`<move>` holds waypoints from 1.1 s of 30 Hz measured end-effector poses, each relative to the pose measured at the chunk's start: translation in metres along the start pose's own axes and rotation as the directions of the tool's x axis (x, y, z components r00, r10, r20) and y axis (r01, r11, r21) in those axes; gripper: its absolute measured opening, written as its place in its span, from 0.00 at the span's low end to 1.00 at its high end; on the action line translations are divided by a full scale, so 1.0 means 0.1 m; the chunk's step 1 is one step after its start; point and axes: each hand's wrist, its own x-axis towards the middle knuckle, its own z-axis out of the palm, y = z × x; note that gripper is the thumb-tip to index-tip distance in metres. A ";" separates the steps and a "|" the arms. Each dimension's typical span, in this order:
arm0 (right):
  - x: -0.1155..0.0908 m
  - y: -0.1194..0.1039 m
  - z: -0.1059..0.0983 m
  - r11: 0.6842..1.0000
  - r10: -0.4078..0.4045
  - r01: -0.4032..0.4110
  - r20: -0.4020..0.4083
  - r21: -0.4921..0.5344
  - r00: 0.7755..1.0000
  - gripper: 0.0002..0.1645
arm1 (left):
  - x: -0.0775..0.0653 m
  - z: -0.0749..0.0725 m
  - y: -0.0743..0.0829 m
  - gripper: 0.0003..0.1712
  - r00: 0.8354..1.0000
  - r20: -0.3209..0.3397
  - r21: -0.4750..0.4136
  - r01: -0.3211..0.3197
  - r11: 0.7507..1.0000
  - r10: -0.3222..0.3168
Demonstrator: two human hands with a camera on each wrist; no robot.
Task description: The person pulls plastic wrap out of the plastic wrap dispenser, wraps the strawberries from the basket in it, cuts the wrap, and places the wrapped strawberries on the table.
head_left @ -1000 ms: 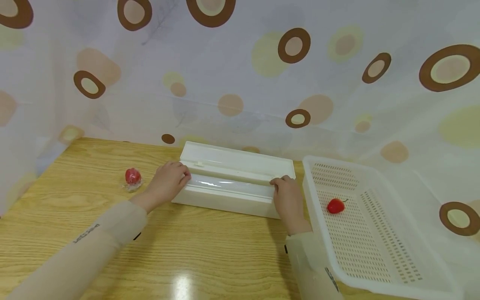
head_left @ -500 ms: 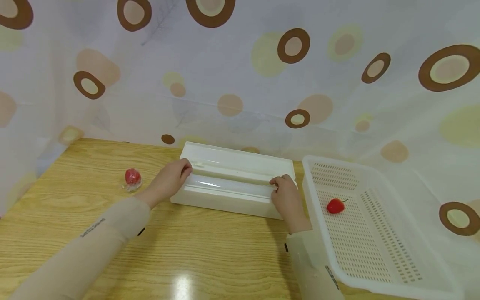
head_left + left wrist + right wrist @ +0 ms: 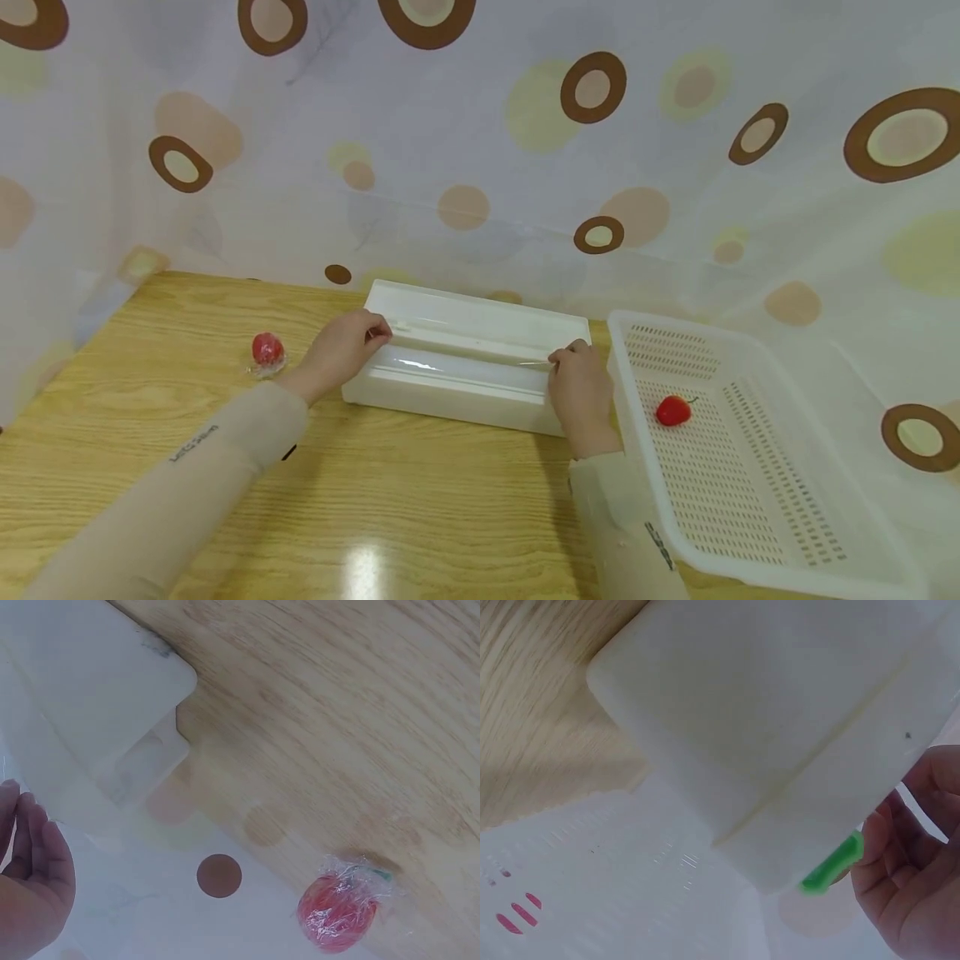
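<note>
A white cling film dispenser (image 3: 450, 408) stands on the wooden table with its lid (image 3: 480, 312) tipped back. The shiny roll of cling film (image 3: 435, 368) lies inside it. At the left end my left hand (image 3: 341, 350) pinches the edge of the film, thumb against fingertips. My right hand (image 3: 581, 396) pinches the film at the other end, above the roll. A taut, thin line of film shows beside the right fingertips. In the right wrist view a green piece (image 3: 832, 864) on the dispenser sits right by the fingers. The film itself hardly shows in the wrist views.
To the left lies a red fruit wrapped in film (image 3: 267, 350). A white perforated basket (image 3: 652, 467) stands close to the dispenser's right end, holding a red fruit with a stem (image 3: 673, 410). Behind the table hangs a patterned curtain (image 3: 480, 150).
My left hand has risen slightly and moved a little right, away from the dispenser's front edge. My right hand has shifted slightly, its fingers closing together on the film. The fruits and basket have stayed put.
</note>
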 end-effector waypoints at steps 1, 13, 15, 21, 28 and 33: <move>0.00 0.00 -0.01 1.000 0.010 -0.010 0.003 -0.006 1.000 0.11 | 0.01 -0.01 0.00 0.07 1.000 0.002 0.006 0.005 1.000 -0.005; 0.04 0.06 0.02 0.995 0.075 -0.079 0.059 0.066 0.995 0.11 | 0.05 -0.06 -0.03 0.07 0.999 0.001 0.058 0.051 0.997 -0.051; 0.05 0.08 0.02 0.987 0.088 -0.099 0.090 0.130 0.992 0.10 | 0.05 -0.07 -0.01 0.08 0.999 0.003 0.064 0.054 0.996 -0.054; 0.07 0.12 0.00 0.979 0.065 -0.091 0.140 0.182 0.988 0.05 | 0.05 -0.11 0.02 0.09 0.997 -0.002 0.064 0.077 0.995 -0.077; 0.06 0.09 -0.04 0.988 0.099 -0.111 0.114 0.105 0.989 0.10 | 0.05 -0.13 0.03 0.09 0.996 -0.007 0.082 0.093 0.992 -0.093; 0.03 0.07 -0.08 0.985 0.132 -0.140 0.081 0.106 0.988 0.11 | 0.06 -0.14 0.05 0.10 0.996 -0.012 0.084 0.094 0.992 -0.094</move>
